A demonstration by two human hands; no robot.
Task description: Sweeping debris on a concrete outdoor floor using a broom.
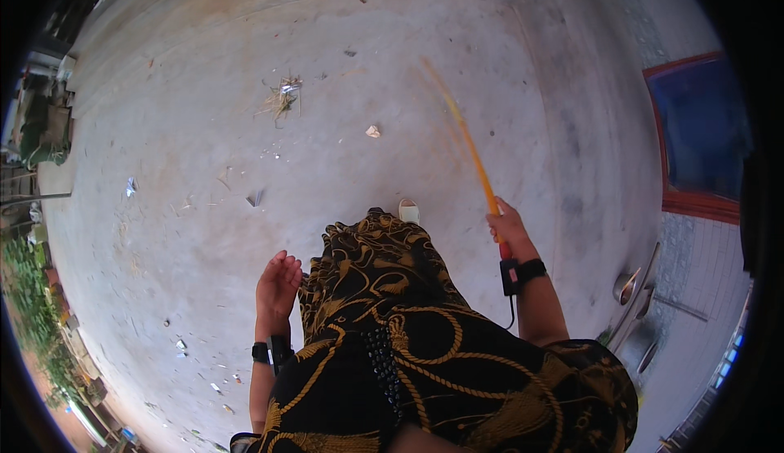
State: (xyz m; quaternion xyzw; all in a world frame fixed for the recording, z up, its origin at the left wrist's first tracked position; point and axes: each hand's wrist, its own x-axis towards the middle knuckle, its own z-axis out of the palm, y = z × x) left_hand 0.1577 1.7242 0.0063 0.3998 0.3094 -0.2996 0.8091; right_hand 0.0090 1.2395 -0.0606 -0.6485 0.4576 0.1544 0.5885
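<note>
At about 4 o'clock from frame centre, the right hand (pixel 508 226) is clamped around the lower end of a long orange-yellow stick (pixel 472 153). The stick runs up and left from the fist toward 12 o'clock, blurred along its upper length; its far tip can't be made out clearly. A short red section of the handle shows just below the fist. Black wrist strap (pixel 523 273) sits on the right wrist, with a thin cable hanging off it.

Left hand (pixel 278 283) at about 7 o'clock: empty, fingers loosely together and slightly curled, touching nothing, just beside the person's black-and-gold patterned garment (pixel 392 322). Black wristband (pixel 272 352) on the left wrist. The hands are well apart, with the garment between them.

A pale shoe toe (pixel 408 210) peeks out at the garment's top edge, on the concrete floor (pixel 204 208).

Floor litter: clump of dry straw and scraps (pixel 282 98) at 11 o'clock, small pale scrap (pixel 372 131) near 12 o'clock, a few small bits at 9 o'clock and 7 o'clock.

At 3 o'clock: a blue panel in a red frame (pixel 702 135). At 4–5 o'clock: metal bowls (pixel 629 286) near the tiled edge. At 9 o'clock, at the rim: greenery (pixel 28 290).
</note>
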